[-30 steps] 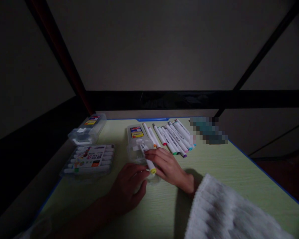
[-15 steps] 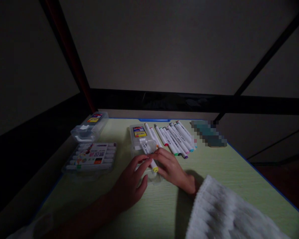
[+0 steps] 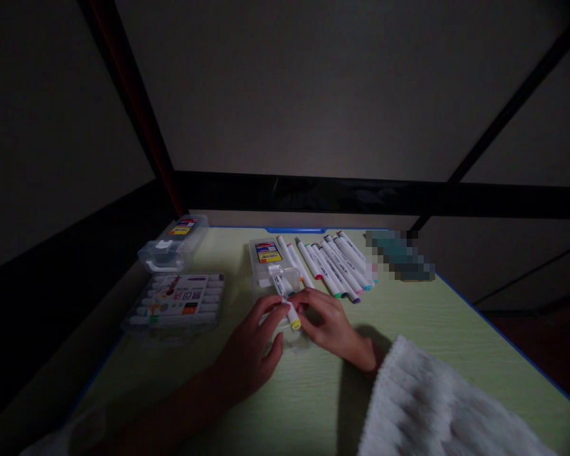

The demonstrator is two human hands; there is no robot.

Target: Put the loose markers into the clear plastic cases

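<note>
A white marker with a yellow end (image 3: 294, 322) lies at a slant over the clear plastic marker case (image 3: 260, 273), which stands open in front of me. My left hand (image 3: 254, 348) rests its fingertips on the marker from the left, its thumb standing apart. From the right, my right hand (image 3: 330, 323) has its bent fingers and thumb closed around the marker's side. Between the hands, the inside of the case is mostly hidden. Beyond my right hand, several loose white markers (image 3: 335, 269) with coloured ends lie side by side on the table.
At the left is a closed clear case full of markers (image 3: 180, 301). Behind it stands another clear case (image 3: 178, 244) with a label. A blurred teal flat object (image 3: 399, 253) lies at the right. The pale green table (image 3: 418, 316) has a blue edge.
My right fingers have drawn back slightly and bent more at the marker's right side. My left hand and the marker stay almost where they were. The view has shifted a little.
</note>
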